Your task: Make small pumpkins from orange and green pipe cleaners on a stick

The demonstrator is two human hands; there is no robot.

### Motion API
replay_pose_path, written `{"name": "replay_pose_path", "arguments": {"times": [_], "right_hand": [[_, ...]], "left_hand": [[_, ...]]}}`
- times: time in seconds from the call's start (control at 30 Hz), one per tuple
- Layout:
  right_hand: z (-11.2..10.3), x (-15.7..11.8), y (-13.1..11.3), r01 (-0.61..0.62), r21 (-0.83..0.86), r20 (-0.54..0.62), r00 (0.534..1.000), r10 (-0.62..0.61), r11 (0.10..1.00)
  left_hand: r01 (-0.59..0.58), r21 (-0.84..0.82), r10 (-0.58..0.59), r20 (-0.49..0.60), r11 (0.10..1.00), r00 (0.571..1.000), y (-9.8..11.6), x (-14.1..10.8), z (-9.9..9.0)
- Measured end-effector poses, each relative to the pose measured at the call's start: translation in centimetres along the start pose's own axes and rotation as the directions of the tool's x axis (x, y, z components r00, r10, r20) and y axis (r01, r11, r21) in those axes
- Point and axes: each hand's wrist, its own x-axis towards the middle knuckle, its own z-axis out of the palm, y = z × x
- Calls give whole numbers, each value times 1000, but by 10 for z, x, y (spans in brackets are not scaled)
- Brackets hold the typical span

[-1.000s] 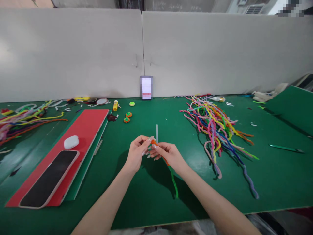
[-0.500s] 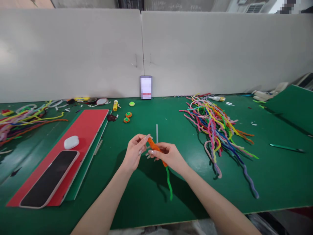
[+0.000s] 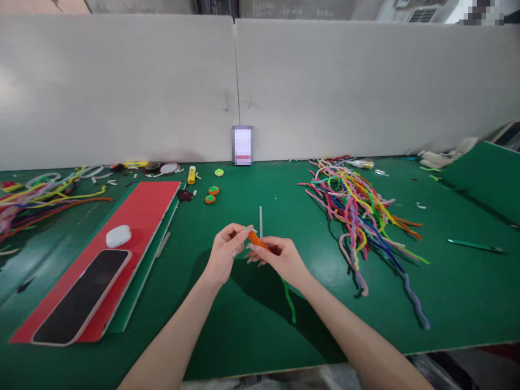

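Observation:
Between my two hands, over the middle of the green table, is a fuzzy orange piece. My left hand pinches its upper end between thumb and finger. Closed round its lower part is my right hand, which hides that portion. A green pipe cleaner hangs down below my right hand. Just beyond the hands a thin grey stick lies on the table. Two small orange and green pieces rest farther back on the left.
Colourful pipe cleaners lie heaped on the right, a green pen beyond them. At the left, a red board bears a phone and a white case. A glue stick stands behind.
The orange piece has turned, and more of it is covered by my right hand. The green pipe cleaner's hanging end has swung slightly right. Both hands stay nearly in place.

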Motion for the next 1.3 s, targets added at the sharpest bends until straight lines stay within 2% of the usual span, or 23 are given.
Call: {"name": "replay_pose_path", "arguments": {"times": [0.3,0.53,0.77,1.3], "right_hand": [[0,1,0,-5,61,-16,1000,6,998],[-5,1,-7,-105,213,93,992,87,971],[-5,-1,-6,-192,281,200,970,138,940],[3,-2,0,-146,273,194,977,94,951]], "left_hand": [[18,-22,-18,-1,1000,1000,1,0,1],[7,-31,-7,-25,999,1000,2,0,0],[19,-10,-19,-16,1000,1000,2,-2,3],[16,47,-16,-3,999,1000,-5,-1,2]]}}
